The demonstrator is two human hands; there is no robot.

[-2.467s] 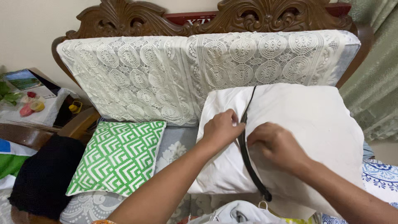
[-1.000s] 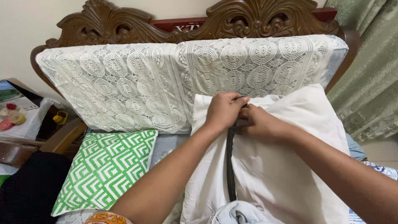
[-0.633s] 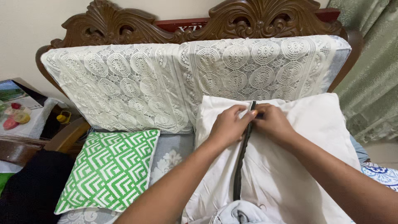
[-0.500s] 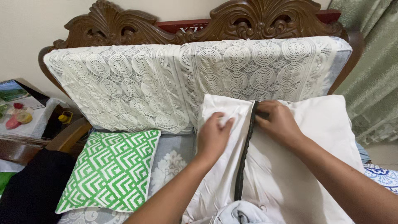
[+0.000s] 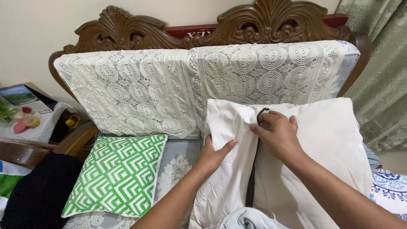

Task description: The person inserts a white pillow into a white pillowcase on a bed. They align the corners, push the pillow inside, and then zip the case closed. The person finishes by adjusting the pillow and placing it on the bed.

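White cushion (image 5: 305, 144) propped at 4 o'clock against lace sofa back (image 5: 169, 85). Dark zipper (image 5: 251, 186) seemingly closed nearly to top. Right hand (image 5: 277, 133) pinching slider end; left hand (image 5: 212, 154) gripping cover's 9 o'clock edge. Last bit left.
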